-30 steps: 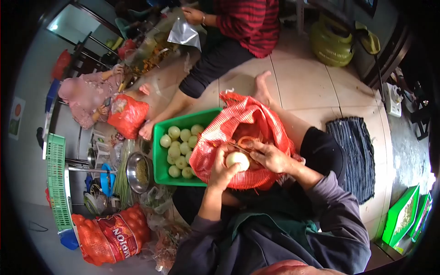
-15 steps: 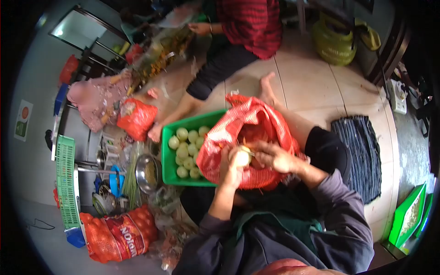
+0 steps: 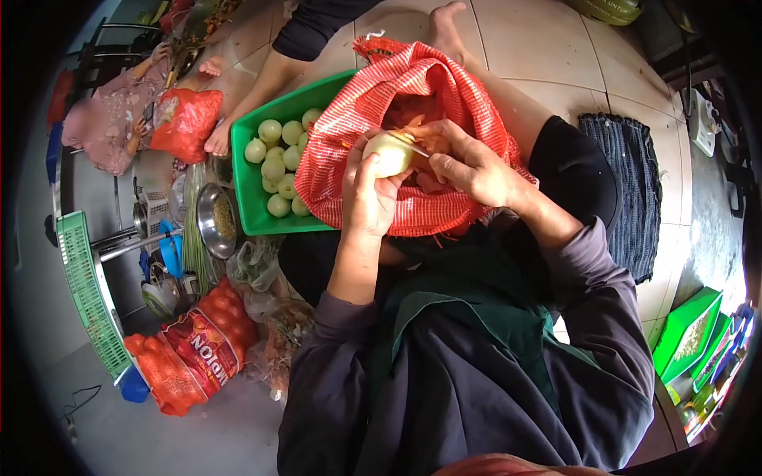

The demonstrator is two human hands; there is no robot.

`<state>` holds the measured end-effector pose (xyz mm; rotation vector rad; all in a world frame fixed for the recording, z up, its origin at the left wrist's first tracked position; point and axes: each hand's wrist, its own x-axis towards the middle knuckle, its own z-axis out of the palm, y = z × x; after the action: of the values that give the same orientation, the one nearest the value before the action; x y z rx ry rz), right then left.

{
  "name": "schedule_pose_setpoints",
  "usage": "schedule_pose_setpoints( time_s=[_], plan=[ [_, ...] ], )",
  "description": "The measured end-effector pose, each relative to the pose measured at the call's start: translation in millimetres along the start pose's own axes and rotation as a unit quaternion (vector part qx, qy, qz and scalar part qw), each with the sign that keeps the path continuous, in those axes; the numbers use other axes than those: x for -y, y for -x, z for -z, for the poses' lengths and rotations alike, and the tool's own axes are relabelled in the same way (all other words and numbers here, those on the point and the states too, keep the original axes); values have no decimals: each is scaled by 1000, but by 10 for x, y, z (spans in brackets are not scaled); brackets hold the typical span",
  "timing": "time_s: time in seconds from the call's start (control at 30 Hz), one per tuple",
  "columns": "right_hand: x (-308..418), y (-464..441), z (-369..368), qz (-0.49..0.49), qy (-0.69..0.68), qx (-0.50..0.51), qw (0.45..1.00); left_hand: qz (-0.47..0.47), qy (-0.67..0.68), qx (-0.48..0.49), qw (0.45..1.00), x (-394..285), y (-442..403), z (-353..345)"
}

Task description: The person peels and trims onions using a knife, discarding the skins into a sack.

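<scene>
My left hand [image 3: 368,194] is closed around a pale, mostly peeled onion [image 3: 387,156], held over the open mouth of a red mesh sack [image 3: 337,163]. My right hand [image 3: 480,170] grips a small knife [image 3: 414,147], its handle hidden in the fingers. The blade lies against the onion's right side. Loose brown onion skin [image 3: 432,143] hangs by the blade and my right fingers. More skins sit inside the sack, between my legs. Touching the sack's left side, a green tub [image 3: 248,202] holds several peeled onions [image 3: 272,169].
A steel bowl [image 3: 216,220] stands left of the tub, beside long green stalks [image 3: 194,238]. Nearer me lies a full red net sack of onions [image 3: 194,349]. A dark woven mat [image 3: 623,194] is at right. Another person [image 3: 115,127] sits at far left near a red bag [image 3: 186,125].
My view has tipped downward, so the sack and tub appear higher. The knife blade now shows clearly against the onion, with loose skin beside it.
</scene>
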<state>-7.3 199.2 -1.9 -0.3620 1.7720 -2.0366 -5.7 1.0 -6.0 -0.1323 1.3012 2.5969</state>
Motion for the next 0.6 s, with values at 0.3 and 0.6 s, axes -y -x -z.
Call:
schedule_pose_setpoints(
  time_s=[0.3,0.6],
  plan=[
    [33,36,-68,126,202,-14,971,-88,-189,-18,978,28,53,25],
    [21,-10,-16,0,78,-73,994,-16,-105,33,994,-106,85,-28]
  ],
)
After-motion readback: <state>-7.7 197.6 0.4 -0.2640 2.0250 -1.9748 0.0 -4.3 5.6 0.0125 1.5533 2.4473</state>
